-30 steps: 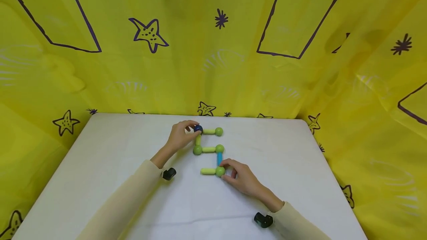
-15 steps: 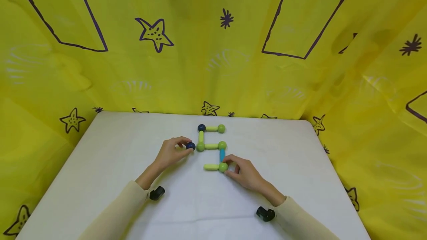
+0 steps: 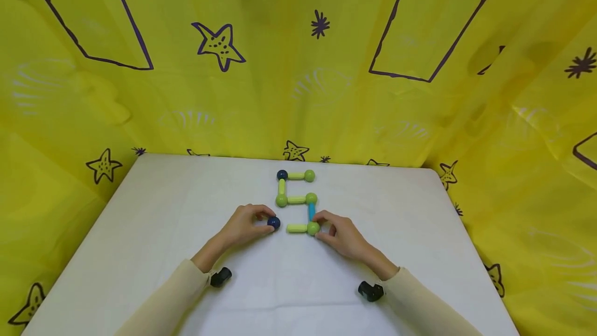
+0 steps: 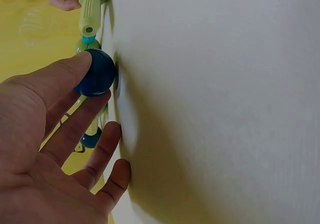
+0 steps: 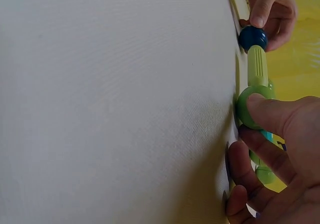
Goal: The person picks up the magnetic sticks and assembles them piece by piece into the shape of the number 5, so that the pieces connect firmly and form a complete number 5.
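Observation:
Between thumb and fingers, my left hand [image 3: 247,226] pinches a dark blue ball [image 3: 273,223], a short gap left of the free end of a light green rod [image 3: 296,228]. That rod's other end joins a green ball [image 3: 313,228], which my right hand [image 3: 344,237] grips. From this ball a blue rod [image 3: 311,211] runs up to another green ball [image 3: 311,198]. More light green rods and balls continue the chain in an S-like shape, with a second dark blue ball [image 3: 282,175] at its top left corner. In the left wrist view, the rod's bare end [image 4: 90,21] faces the held blue ball.
A white-covered table [image 3: 186,191] bears the whole chain, near its middle and back. Yellow curtains [image 3: 261,66] with purple drawings hang behind and at both sides. Small black cameras [image 3: 370,291] sit at both wrists.
My left hand has left the chain's top left corner and come down towards the lower rod, bringing the separate blue ball. My right hand has kept its grip on the lower green ball.

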The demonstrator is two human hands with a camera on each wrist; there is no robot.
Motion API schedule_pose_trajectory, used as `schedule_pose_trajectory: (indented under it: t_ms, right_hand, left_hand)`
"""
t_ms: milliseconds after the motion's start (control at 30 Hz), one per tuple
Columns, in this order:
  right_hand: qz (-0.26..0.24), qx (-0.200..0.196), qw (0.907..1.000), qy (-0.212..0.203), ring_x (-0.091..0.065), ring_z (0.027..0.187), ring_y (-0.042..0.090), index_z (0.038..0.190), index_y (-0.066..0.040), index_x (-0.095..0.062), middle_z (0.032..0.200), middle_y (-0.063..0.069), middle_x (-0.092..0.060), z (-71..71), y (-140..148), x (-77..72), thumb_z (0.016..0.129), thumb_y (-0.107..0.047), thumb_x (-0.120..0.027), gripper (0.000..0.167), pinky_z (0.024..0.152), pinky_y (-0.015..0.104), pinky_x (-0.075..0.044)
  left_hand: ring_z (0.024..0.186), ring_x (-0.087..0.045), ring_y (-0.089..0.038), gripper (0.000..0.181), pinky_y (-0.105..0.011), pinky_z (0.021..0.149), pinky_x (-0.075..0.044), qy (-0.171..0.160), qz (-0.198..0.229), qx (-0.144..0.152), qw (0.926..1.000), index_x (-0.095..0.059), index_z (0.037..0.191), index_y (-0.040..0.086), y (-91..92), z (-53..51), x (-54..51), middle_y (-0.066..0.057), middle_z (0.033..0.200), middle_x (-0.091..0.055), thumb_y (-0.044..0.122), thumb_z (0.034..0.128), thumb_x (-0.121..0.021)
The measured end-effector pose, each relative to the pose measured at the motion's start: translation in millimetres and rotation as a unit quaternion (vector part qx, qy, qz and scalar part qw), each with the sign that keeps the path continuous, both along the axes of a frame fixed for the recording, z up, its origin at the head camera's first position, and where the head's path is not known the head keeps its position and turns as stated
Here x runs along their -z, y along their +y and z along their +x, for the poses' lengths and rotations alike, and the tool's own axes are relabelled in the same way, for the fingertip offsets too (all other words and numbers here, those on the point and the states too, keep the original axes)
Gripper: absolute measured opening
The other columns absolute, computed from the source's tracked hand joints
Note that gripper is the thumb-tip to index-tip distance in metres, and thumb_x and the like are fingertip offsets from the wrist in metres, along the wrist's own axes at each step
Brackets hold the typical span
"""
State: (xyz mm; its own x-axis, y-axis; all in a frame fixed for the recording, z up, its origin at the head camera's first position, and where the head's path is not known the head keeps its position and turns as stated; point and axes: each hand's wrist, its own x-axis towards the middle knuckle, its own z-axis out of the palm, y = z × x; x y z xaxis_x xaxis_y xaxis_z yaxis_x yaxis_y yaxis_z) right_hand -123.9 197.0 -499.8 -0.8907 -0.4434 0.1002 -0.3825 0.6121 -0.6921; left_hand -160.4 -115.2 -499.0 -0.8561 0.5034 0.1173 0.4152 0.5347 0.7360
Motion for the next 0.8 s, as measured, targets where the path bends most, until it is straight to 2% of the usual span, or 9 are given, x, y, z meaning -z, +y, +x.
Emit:
schedule_pose_trajectory:
  t_ms: [333, 800]
  right_hand:
    - [0.007, 0.001, 1.0000, 0.001, -0.052, 0.065, 0.009, 0.125, -0.016, -0.066, 0.117, 0.001, -0.071, -4.9, -0.9, 0.2, 0.094, -0.012, -0.075, 0.033, 0.061, 0.023, -0.044]
    - [-0.002, -0.005, 1.0000, 0.003, -0.053, 0.065, 0.008, 0.126, -0.014, -0.067, 0.119, 0.002, -0.071, -5.9, -1.6, 0.8, 0.095, -0.013, -0.075, 0.033, 0.062, 0.023, -0.045]
  left_hand:
    - [0.097, -0.064, -0.019, 0.028, -0.038, 0.087, -0.050, 0.001, -0.010, 0.006, 0.9999, -0.076, 0.112, 0.014, 4.2, 1.5, 2.2, 0.006, 0.103, -0.074, 0.019, 0.0863, -0.084]
    - [0.095, -0.063, -0.017, 0.024, -0.036, 0.087, -0.050, 0.010, 0.002, 0.021, 0.9997, -0.076, 0.109, 0.015, 6.6, 2.0, 3.8, 0.006, 0.103, -0.074, 0.019, 0.0866, -0.085]
